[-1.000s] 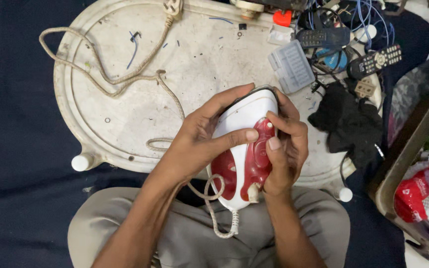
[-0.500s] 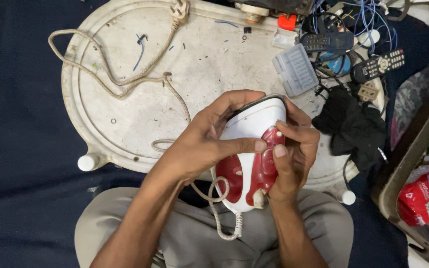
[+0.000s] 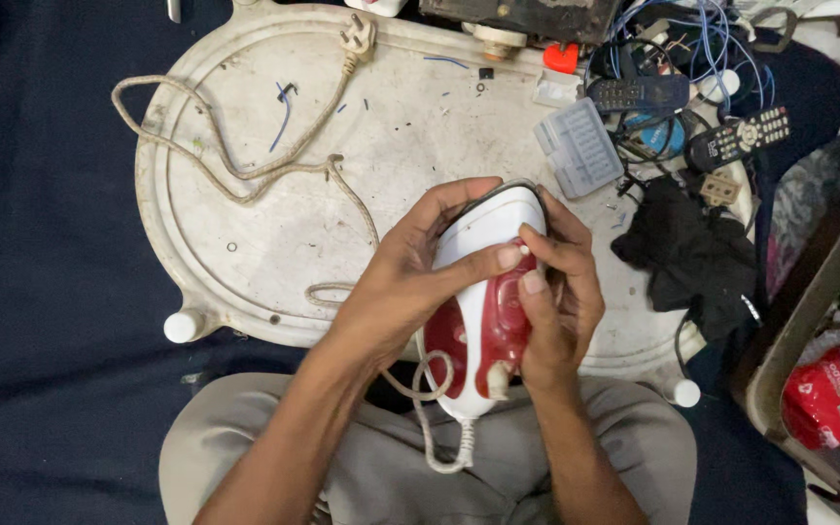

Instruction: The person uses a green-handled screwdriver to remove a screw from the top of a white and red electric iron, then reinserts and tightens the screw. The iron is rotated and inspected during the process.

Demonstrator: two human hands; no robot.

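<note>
I hold a red and white clothes iron (image 3: 483,321) over my lap, its tip pointing away from me. My left hand (image 3: 405,282) wraps around its left side, thumb across the white top. My right hand (image 3: 561,297) cups the right side, with thumb and forefinger pinching a small white part near the handle. The iron's braided beige cord (image 3: 245,170) loops from its rear across the white oval tray (image 3: 245,292) to a plug (image 3: 359,37) at the far edge.
At the tray's far right lie two remote controls (image 3: 736,138), a grey ribbed plastic box (image 3: 580,146), blue wires (image 3: 692,39) and a black cloth (image 3: 692,258). A bin with red packets (image 3: 828,389) stands at right. Dark blue fabric covers the floor.
Both hands keep their hold on the iron. My right thumb and forefinger have shifted up toward the white top, and the view has drifted slightly.
</note>
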